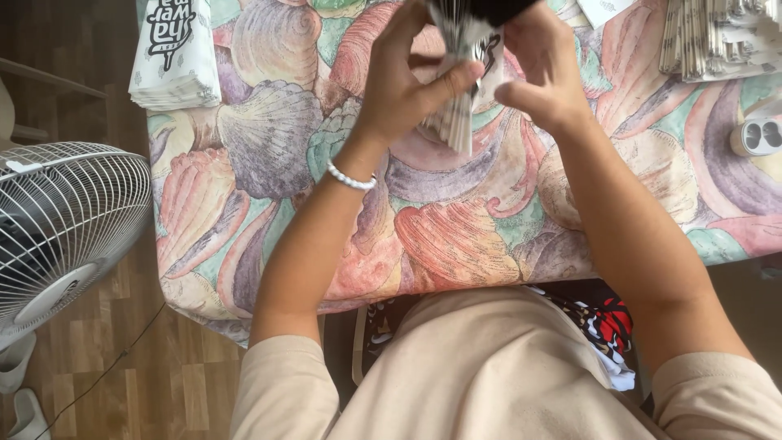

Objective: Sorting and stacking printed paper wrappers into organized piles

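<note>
Both hands, left hand (407,77) and right hand (542,69), close their fingers on a paper sleeve bundle (460,98) above the worktop's (456,236) far edge.

A table (244,244) stood under a cloth printed with large seashells in pink, green and purple. The floor (171,375) was brown wood planks, lit by soft daylight. A white wire-guarded fan (61,220) stood at the left beside the table, a thin dark cable (106,371) trailing over the boards, with pale slippers (20,391) below it.
</note>
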